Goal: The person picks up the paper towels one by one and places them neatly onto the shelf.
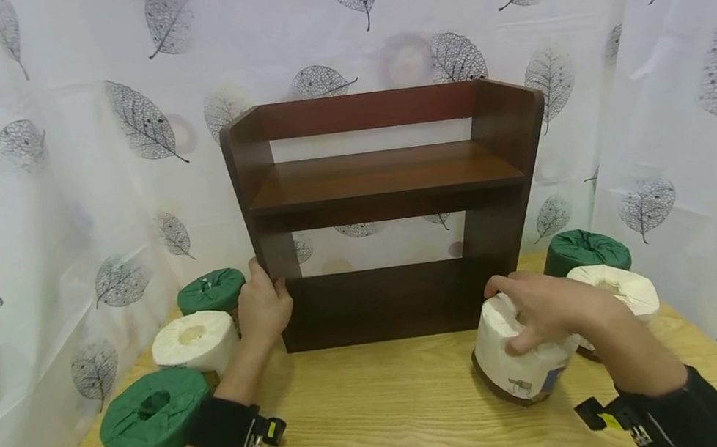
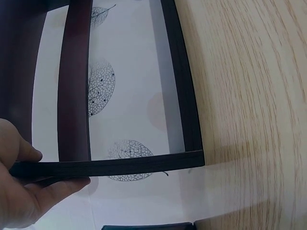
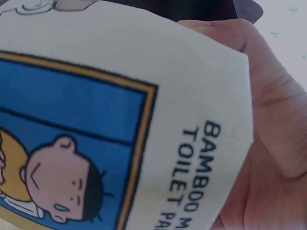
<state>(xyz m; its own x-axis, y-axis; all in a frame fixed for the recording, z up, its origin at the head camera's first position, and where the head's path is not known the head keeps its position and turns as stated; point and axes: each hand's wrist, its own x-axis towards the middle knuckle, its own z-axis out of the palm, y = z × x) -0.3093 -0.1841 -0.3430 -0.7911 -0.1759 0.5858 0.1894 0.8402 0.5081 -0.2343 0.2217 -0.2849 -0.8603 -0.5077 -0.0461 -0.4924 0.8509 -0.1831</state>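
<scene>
A dark brown two-tier wooden shelf stands upright at the middle of the table. My left hand holds its left side panel; in the left wrist view the thumb and fingers lie on either side of the panel's edge. A white-wrapped toilet roll is in my right hand, which grips it from above near the shelf's lower right corner. The roll leans a little, and I cannot tell whether its base touches the table. Close up, the right wrist view has its printed wrapper, lettered "BAMBOO" and "TOILET".
On the left are a front green roll, a white roll and a back green roll. Right of the shelf sit another green roll and a white roll. A leaf-print curtain surrounds the wooden table.
</scene>
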